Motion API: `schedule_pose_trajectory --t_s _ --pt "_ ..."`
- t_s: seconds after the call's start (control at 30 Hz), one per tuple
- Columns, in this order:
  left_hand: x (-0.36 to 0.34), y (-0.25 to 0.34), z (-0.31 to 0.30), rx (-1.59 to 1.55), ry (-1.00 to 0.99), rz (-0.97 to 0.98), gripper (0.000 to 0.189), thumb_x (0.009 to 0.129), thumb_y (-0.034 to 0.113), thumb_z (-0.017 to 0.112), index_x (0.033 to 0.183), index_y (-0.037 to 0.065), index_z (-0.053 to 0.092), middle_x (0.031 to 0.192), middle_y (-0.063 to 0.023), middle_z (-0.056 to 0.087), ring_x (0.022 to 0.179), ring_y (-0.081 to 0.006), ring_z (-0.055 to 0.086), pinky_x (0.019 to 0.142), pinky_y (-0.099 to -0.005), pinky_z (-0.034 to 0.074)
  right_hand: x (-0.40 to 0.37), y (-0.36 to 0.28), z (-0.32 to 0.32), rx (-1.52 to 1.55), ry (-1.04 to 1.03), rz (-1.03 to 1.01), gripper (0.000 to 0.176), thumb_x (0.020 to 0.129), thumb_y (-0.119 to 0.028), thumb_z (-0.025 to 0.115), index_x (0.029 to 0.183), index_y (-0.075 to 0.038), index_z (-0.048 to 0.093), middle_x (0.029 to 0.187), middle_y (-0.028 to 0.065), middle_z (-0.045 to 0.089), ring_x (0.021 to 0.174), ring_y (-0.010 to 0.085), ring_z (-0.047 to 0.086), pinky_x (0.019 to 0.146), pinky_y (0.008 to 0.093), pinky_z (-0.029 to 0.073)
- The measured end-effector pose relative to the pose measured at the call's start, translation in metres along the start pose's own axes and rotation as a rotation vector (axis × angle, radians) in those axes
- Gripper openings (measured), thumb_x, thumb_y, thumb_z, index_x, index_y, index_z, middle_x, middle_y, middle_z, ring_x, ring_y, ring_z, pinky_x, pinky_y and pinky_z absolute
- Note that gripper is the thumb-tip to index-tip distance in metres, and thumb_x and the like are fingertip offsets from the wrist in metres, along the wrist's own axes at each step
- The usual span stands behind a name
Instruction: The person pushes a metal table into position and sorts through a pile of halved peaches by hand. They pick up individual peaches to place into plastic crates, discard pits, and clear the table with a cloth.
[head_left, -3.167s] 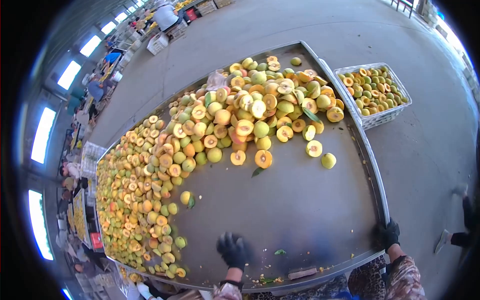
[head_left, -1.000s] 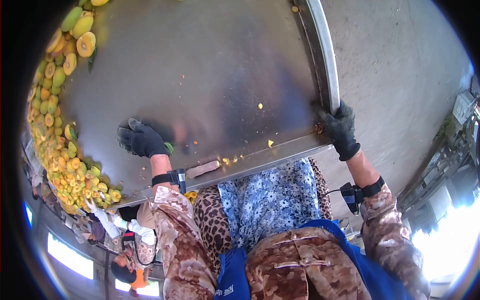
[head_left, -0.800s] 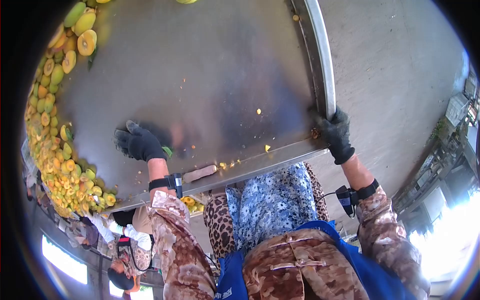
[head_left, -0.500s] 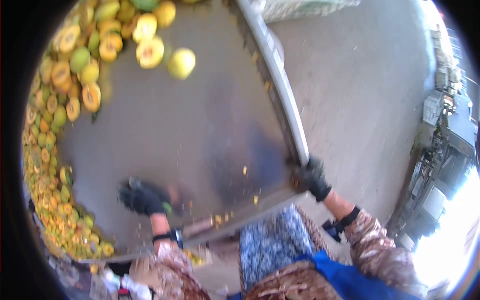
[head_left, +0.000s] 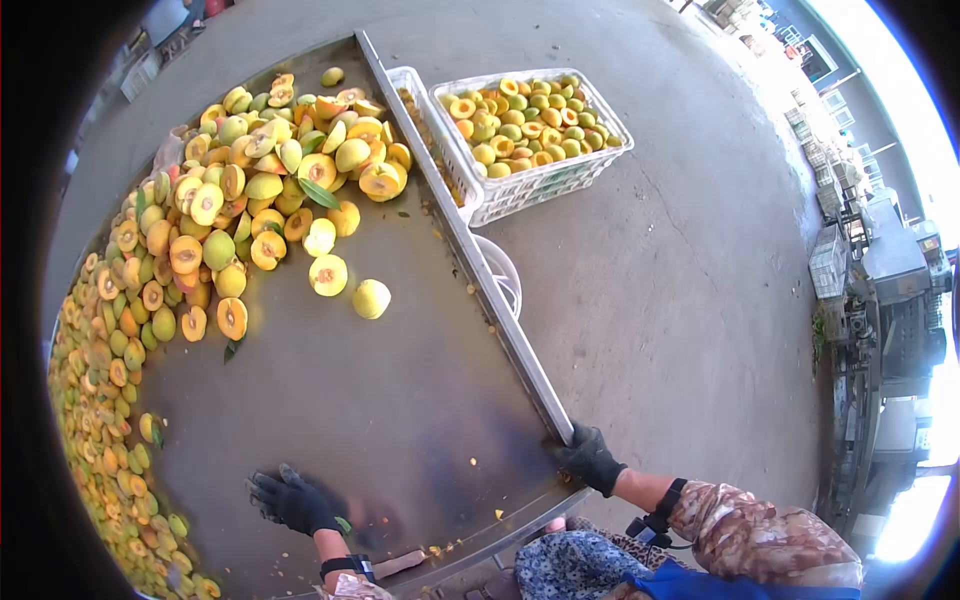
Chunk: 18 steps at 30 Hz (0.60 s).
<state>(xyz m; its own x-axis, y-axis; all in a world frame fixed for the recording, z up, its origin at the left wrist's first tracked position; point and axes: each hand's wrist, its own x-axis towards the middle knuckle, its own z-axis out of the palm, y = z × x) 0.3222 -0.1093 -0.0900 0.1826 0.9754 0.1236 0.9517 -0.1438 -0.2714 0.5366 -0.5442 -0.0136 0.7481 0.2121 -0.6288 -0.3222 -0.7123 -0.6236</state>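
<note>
My left hand (head_left: 292,500), in a black glove, lies palm down with its fingers stretched over the metal tabletop (head_left: 330,400). A small green bit, perhaps a leaf piece, shows beside its wrist. At the table's right corner, my gloved right hand (head_left: 592,461) is closed around the raised metal rim (head_left: 520,365). Halved yellow-orange fruit, like peaches (head_left: 232,318), is heaped along the left and far sides. One whole-looking yellow fruit (head_left: 371,298) sits apart, nearer the middle. Flat on the near edge is a pale handle-like piece (head_left: 399,563).
Beyond the right rim, a white plastic crate (head_left: 600,160) full of halved fruit stands on the concrete floor, with another crate (head_left: 405,80) beside it. A white bucket (head_left: 508,280) is partly behind the rim. Stacked crates and machinery (head_left: 895,270) line the far right.
The view has tilted up and sharpened, bringing the fruit crates and far heap into sight. Both hands keep about the same places on the table.
</note>
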Motion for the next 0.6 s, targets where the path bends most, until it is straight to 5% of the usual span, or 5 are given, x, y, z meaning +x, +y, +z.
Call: schedule_pose_trajectory --t_s 0.07,0.17,0.37,0.4,0.6 --pt "-0.004 0.006 -0.005 0.003 0.007 -0.009 0.067 0.106 0.052 0.039 0.156 0.008 0.036 0.164 -0.0155 0.032 0.147 -0.0403 0.036 0.117 -0.0549 0.033 0.001 0.005 -0.002 -0.116 0.049 -0.08 0.035 0.093 -0.031 0.069 0.117 -0.007 0.062 0.088 0.0215 0.071 0.079 0.0362 0.072 0.073 0.0461 0.054" --pt "-0.002 0.008 -0.015 0.02 -0.019 -0.002 0.066 0.107 0.051 0.039 0.156 0.007 0.036 0.165 -0.015 0.032 0.148 -0.0398 0.035 0.118 -0.0547 0.031 -0.005 -0.009 -0.005 -0.129 0.074 -0.101 0.034 0.093 -0.03 0.067 0.116 -0.007 0.06 0.092 0.0249 0.07 0.09 0.0435 0.069 0.078 0.0494 0.053" --pt "-0.025 0.03 -0.058 -0.054 -0.123 -0.047 0.068 0.106 0.046 0.043 0.158 0.004 0.03 0.168 -0.0137 0.025 0.153 -0.0367 0.027 0.122 -0.0542 0.024 -0.003 -0.003 -0.005 -0.136 0.039 -0.186 0.045 0.09 -0.033 0.07 0.122 -0.004 0.061 0.098 0.0263 0.071 0.093 0.0393 0.072 0.081 0.0463 0.055" --pt "-0.044 0.038 -0.081 -0.092 -0.188 -0.043 0.069 0.105 0.044 0.045 0.159 0.003 0.028 0.169 -0.0131 0.023 0.154 -0.0357 0.025 0.123 -0.0537 0.022 0.003 0.006 -0.001 -0.209 0.078 -0.243 0.042 0.09 -0.034 0.065 0.121 -0.006 0.061 0.1 0.0271 0.071 0.096 0.0457 0.068 0.084 0.0507 0.054" --pt "-0.156 0.124 -0.13 -0.287 -0.223 0.257 0.088 0.095 0.05 0.059 0.16 0.001 0.024 0.169 -0.0203 0.016 0.156 -0.0419 0.015 0.124 -0.0585 0.013 0.01 0.017 0.004 -0.094 0.005 -0.192 0.044 0.089 -0.036 0.065 0.123 -0.007 0.062 0.105 0.0259 0.071 0.1 0.045 0.068 0.087 0.0502 0.053"
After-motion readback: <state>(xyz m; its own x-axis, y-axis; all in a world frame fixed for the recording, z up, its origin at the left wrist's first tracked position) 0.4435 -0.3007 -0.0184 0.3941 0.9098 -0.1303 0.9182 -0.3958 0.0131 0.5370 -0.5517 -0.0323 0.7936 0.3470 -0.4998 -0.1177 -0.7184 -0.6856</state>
